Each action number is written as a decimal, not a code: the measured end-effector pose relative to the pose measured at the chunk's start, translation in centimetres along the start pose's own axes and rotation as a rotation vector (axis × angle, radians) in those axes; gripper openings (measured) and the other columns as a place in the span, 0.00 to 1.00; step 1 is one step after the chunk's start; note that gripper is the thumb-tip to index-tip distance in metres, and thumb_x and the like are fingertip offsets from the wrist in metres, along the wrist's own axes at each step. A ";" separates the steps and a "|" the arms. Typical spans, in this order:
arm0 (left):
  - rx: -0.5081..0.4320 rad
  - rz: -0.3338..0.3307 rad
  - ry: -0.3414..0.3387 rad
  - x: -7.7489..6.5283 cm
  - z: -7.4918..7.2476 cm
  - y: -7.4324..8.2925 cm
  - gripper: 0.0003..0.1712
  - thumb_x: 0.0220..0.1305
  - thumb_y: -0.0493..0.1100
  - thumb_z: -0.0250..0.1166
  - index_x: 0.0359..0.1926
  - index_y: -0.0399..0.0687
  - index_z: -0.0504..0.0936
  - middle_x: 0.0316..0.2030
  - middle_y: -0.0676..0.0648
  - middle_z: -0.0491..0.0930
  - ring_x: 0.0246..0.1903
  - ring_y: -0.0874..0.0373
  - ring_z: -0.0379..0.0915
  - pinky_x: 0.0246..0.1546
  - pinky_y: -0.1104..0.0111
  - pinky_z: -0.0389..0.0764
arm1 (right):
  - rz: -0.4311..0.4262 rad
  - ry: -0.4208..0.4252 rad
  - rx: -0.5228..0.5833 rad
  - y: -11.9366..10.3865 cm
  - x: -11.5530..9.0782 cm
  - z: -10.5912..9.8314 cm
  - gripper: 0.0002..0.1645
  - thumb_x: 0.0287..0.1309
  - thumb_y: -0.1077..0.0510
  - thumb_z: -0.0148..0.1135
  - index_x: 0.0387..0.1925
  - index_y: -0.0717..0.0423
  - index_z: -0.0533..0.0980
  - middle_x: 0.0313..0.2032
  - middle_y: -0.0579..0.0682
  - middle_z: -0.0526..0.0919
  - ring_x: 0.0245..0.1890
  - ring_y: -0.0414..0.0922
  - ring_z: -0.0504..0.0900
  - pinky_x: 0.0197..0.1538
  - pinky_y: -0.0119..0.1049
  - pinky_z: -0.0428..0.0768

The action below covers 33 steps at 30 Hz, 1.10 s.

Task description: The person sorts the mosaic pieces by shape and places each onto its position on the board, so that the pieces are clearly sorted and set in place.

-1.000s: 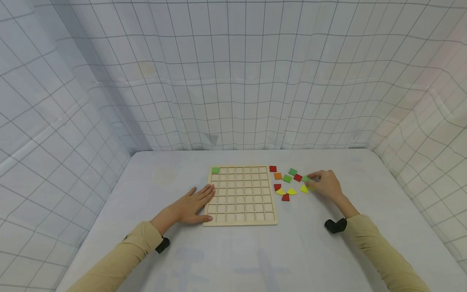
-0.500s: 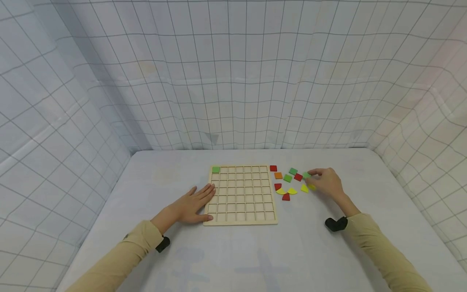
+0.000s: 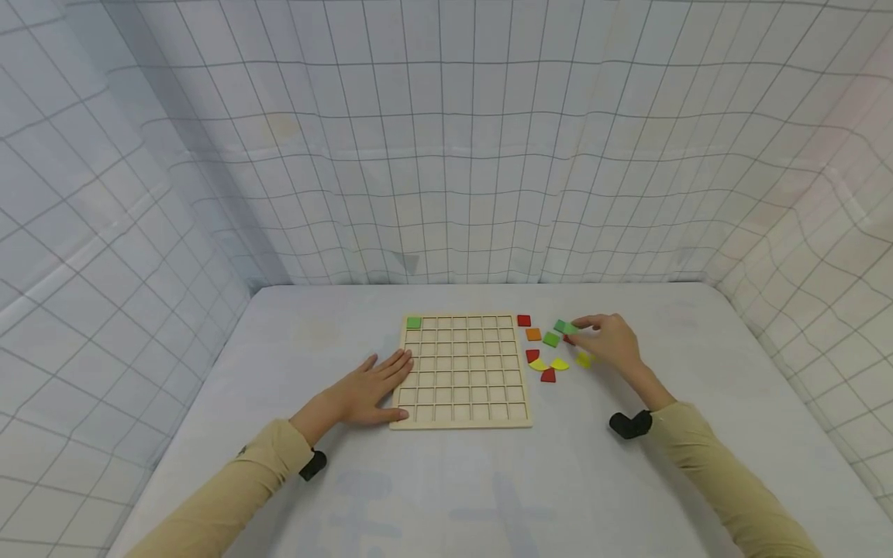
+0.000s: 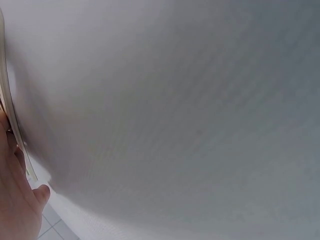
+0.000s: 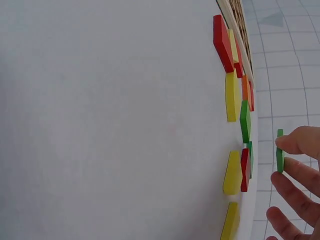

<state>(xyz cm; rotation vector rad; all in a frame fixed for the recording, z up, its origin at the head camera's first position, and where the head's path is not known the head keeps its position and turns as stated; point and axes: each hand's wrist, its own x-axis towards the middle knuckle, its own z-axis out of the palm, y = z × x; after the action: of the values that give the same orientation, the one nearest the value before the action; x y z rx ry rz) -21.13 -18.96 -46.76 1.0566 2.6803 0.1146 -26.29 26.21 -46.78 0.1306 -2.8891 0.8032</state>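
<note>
Right-hand grip [image 3: 608, 342]: fingers bent; a light-green tile [image 5: 280, 161] is pinched between thumb and fingertips. Tile thin, flat, straight-edged; in the right wrist view it is held apart from the other pieces.
Left-hand grip [image 3: 366, 393]: laid flat, fingers extended, thumb spread; fingertips and thumb are rested on the left rim of the board.
Board [image 3: 462, 425]: pale, wood-like; squarish, divided by raised ribs into shallow square cells; placed between the two grips.
Seated tile [image 3: 415, 322]: green, square; set in the far-left corner cell, beyond the left-hand grip.
Green tiles [image 3: 551, 339]: two, flat, four-sided; located just left of the right-hand grip.
Orange tile [image 3: 533, 334]: square; located farther left, near the board.
Yellow pieces [image 3: 560, 365]: flat, some curved-edged; scattered nearer the person than the right-hand fingertips.
Worktop [image 3: 446, 484]: pale, matte, faintly patterned; found beneath both grips.
</note>
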 end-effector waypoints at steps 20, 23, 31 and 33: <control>-0.013 -0.008 -0.009 -0.1 -0.4 0.4 0.51 0.66 0.68 0.51 0.75 0.41 0.45 0.76 0.42 0.40 0.76 0.46 0.36 0.71 0.42 0.44 | -0.080 -0.047 0.062 -4.7 1.0 2.4 0.21 0.51 0.46 0.71 0.43 0.55 0.85 0.36 0.54 0.87 0.37 0.50 0.76 0.33 0.34 0.69; -0.010 -0.008 -0.009 0.0 -0.4 0.5 0.51 0.66 0.68 0.50 0.75 0.41 0.45 0.76 0.42 0.40 0.76 0.47 0.36 0.71 0.42 0.44 | -0.093 -0.049 0.049 -5.3 1.2 2.8 0.20 0.51 0.47 0.71 0.43 0.54 0.85 0.39 0.54 0.87 0.43 0.52 0.78 0.38 0.38 0.75; -0.012 -0.015 -0.008 -0.1 -0.3 0.5 0.51 0.66 0.68 0.51 0.76 0.41 0.45 0.76 0.42 0.39 0.76 0.47 0.36 0.71 0.42 0.44 | -0.135 -0.067 0.089 -7.2 1.8 4.1 0.18 0.52 0.49 0.70 0.43 0.53 0.85 0.40 0.54 0.88 0.41 0.50 0.82 0.35 0.36 0.77; -0.014 -0.017 -0.010 -0.2 -0.4 0.5 0.51 0.66 0.68 0.51 0.76 0.41 0.45 0.76 0.42 0.40 0.76 0.47 0.36 0.71 0.42 0.44 | -0.145 -0.071 0.117 -7.6 1.9 4.5 0.18 0.52 0.49 0.70 0.43 0.53 0.85 0.40 0.53 0.88 0.39 0.49 0.83 0.31 0.34 0.77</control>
<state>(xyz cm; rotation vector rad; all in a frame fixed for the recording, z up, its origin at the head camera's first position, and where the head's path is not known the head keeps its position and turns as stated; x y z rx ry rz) -20.77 -18.74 -46.30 1.0276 2.6751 0.1244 -27.73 17.27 -46.43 0.3842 -2.8555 0.9582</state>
